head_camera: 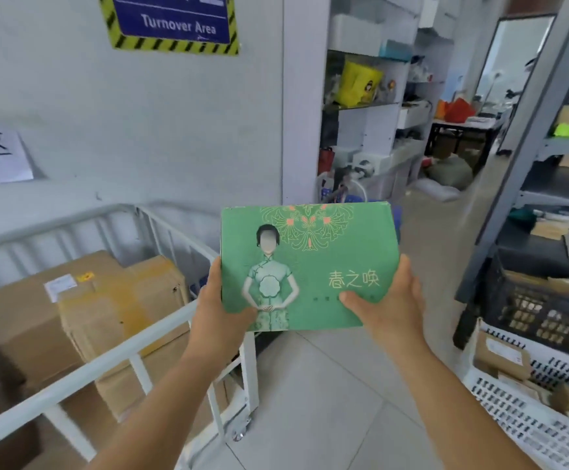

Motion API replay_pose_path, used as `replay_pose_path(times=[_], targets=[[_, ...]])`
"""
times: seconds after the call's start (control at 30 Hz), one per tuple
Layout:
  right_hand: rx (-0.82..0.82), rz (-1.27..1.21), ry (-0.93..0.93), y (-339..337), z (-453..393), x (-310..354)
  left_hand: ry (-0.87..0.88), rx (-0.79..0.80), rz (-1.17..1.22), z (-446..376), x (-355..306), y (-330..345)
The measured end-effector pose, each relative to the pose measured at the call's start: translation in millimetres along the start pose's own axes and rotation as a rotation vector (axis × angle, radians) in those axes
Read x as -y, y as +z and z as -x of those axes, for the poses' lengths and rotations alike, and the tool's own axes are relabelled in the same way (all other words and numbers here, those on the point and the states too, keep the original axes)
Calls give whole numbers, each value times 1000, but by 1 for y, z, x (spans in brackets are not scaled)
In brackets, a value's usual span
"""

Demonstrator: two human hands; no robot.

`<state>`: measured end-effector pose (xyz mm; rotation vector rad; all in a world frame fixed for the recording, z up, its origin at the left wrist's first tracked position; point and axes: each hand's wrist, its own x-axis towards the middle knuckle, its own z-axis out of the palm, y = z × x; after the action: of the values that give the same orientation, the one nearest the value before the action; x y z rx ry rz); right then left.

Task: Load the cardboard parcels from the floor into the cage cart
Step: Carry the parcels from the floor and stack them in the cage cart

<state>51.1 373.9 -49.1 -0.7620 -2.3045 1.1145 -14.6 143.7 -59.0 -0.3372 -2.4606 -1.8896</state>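
Note:
A flat green printed parcel is held up in front of me, to the right of the cart's corner. My left hand grips its lower left edge, thumb on the printed face. My right hand grips its lower right edge, thumb on top. The white cage cart stands at the left against the wall. Inside it lie several brown cardboard parcels, stacked, one with a white label.
Grey shelving with goods rises at the right, with a black crate and a white crate of small parcels below it. A white shelf unit stands behind. Tiled floor runs between cart and crates.

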Motion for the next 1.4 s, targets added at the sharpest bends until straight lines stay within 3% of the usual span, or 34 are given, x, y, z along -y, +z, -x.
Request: replay_pose_path(times=[0.33, 0.83, 1.4], targets=[[208, -77, -229, 90, 37, 143, -41, -302, -47, 3, 0, -171], [404, -119, -379, 266, 140, 318, -108, -543, -141, 27, 28, -416], [709, -239, -505, 473, 157, 448, -280, -826, -272, -25, 76, -590]])
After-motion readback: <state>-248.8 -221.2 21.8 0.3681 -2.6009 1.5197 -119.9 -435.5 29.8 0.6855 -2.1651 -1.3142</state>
